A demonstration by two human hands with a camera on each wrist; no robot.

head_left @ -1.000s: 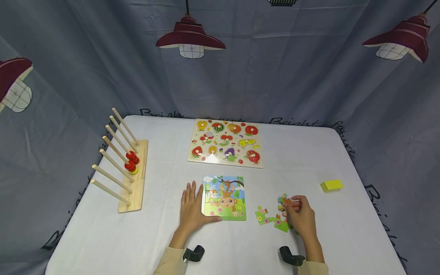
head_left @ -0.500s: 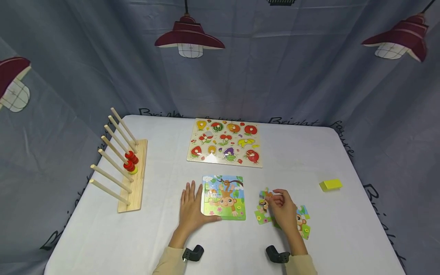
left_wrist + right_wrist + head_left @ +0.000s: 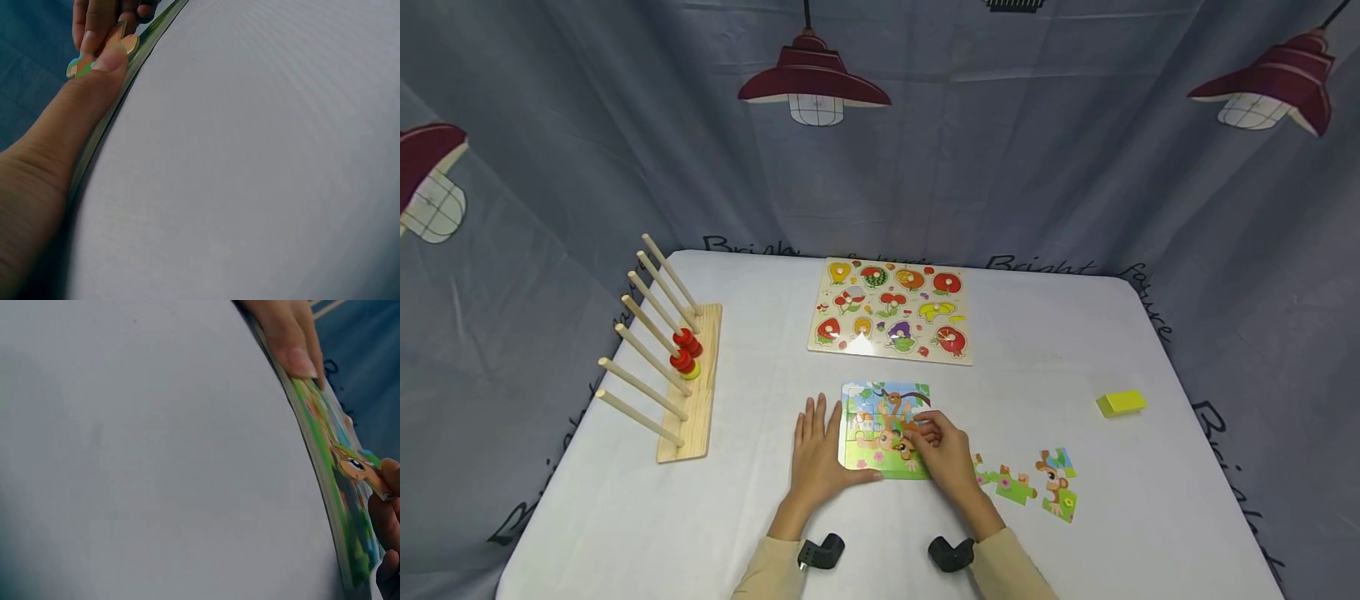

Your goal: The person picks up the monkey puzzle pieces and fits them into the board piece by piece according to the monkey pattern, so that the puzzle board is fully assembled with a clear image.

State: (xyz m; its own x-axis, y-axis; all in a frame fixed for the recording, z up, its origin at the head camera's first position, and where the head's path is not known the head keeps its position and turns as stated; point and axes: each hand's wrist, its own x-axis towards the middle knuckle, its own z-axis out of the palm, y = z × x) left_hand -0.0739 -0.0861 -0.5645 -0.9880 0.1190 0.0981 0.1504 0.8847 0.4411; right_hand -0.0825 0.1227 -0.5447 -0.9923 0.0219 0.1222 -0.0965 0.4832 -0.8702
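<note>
A square monkey jigsaw puzzle (image 3: 868, 408) lies flat on the white table in the head view. My left hand (image 3: 818, 468) rests along its left side, fingers straight, the thumb over the lower edge. Above the lower right of the picture, my right hand (image 3: 949, 457) pinches a jigsaw piece (image 3: 356, 467) between thumb and fingers. A monkey's eye and orange fur show on that piece in the right wrist view. The left wrist view shows the left thumb (image 3: 94, 87) at the puzzle's edge, with the held piece beyond it.
Several loose jigsaw pieces (image 3: 1017, 488) lie right of the puzzle, with more pieces (image 3: 1060, 502) further right. Behind is a fruit peg board (image 3: 891, 354). A wooden peg stand (image 3: 700, 425) with red and yellow beads stands left; a yellow block (image 3: 1122, 404) lies at the right.
My right hand has moved left from the loose pieces to over the puzzle, carrying a jigsaw piece. The left hand has stayed in place.
</note>
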